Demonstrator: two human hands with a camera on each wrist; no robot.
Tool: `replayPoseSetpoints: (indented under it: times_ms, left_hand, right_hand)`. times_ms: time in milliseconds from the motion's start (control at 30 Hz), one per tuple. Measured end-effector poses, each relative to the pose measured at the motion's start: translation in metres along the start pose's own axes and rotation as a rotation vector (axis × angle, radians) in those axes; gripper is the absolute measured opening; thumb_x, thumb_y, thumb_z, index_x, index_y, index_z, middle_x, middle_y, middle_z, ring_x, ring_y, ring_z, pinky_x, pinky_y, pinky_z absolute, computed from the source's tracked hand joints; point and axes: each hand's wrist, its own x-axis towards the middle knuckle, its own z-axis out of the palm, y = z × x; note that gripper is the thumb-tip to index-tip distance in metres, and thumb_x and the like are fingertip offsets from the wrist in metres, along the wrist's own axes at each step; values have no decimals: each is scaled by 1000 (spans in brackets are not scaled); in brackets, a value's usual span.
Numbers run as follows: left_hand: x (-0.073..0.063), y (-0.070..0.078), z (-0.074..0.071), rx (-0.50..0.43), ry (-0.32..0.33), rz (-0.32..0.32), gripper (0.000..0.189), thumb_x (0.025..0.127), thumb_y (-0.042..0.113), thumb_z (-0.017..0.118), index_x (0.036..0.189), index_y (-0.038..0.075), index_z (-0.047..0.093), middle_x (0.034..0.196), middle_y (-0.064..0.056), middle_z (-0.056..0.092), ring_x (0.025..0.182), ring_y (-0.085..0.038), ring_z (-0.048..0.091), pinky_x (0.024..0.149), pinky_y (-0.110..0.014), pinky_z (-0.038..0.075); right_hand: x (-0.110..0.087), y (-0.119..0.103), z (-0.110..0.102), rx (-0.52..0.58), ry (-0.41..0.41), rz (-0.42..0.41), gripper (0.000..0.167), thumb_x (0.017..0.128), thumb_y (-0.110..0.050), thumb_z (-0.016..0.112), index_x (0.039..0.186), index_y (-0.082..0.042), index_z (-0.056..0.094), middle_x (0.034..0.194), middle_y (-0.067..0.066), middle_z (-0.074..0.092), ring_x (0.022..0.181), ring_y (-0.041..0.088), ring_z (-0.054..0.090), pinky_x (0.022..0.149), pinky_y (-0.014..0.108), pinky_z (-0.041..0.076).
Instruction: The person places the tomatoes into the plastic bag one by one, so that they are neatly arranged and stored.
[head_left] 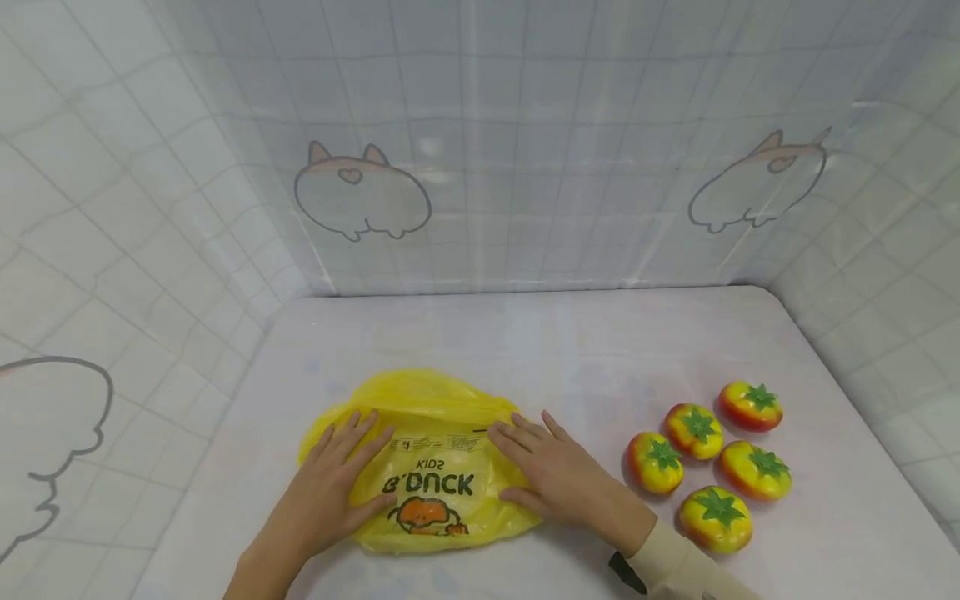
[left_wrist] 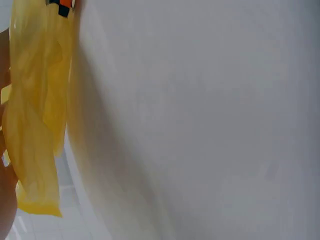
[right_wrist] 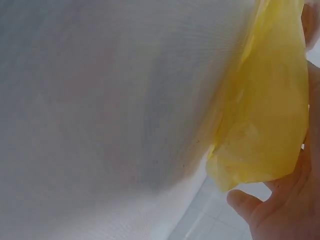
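Note:
A yellow plastic bag, printed with upside-down-looking lettering and an orange cartoon duck, lies on the table in the head view. Across its left side rests my left hand, fingers extended and spread. My right hand touches the bag's right side, its fingers pointing up and left. Along the left edge of the left wrist view hangs a fold of the bag, with part of the left hand behind it. The right wrist view has the bag's yellow end beside my right hand.
Several red-and-yellow toy tomatoes with green leaf tops, one of them the nearest tomato, sit on the table right of my right forearm. White tiled-pattern sheeting encloses the pale table at the back and both sides.

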Motion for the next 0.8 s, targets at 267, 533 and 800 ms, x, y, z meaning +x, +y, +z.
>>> replayPoseSetpoints:
  times_ms: [267, 533, 800]
  left_hand:
    - [-7, -1, 0, 5, 24, 40, 100, 75, 66, 81, 156, 20, 45, 168, -15, 28, 153, -43, 26, 120, -63, 28]
    - [-10, 0, 6, -54, -100, -61, 108, 73, 80, 72, 161, 27, 36, 171, -20, 12, 156, -47, 12, 121, -68, 20]
    - [-8, 3, 9, -29, -163, -119, 118, 73, 87, 64, 165, 25, 24, 169, -25, 12, 152, -54, 17, 114, -74, 27]
  right_hand:
    - [-1, 0, 1, 4, -32, 3, 99, 90, -69, 63, 164, -16, 26, 172, 6, 18, 155, 34, 27, 121, 63, 27]
    - [-1, 2, 1, 28, -68, -15, 98, 90, -65, 67, 164, -17, 26, 170, 1, 25, 157, 31, 23, 123, 63, 23]
    - [-1, 1, 3, 31, -118, 3, 100, 87, -63, 71, 163, -14, 28, 169, 3, 29, 156, 28, 25, 122, 65, 21]
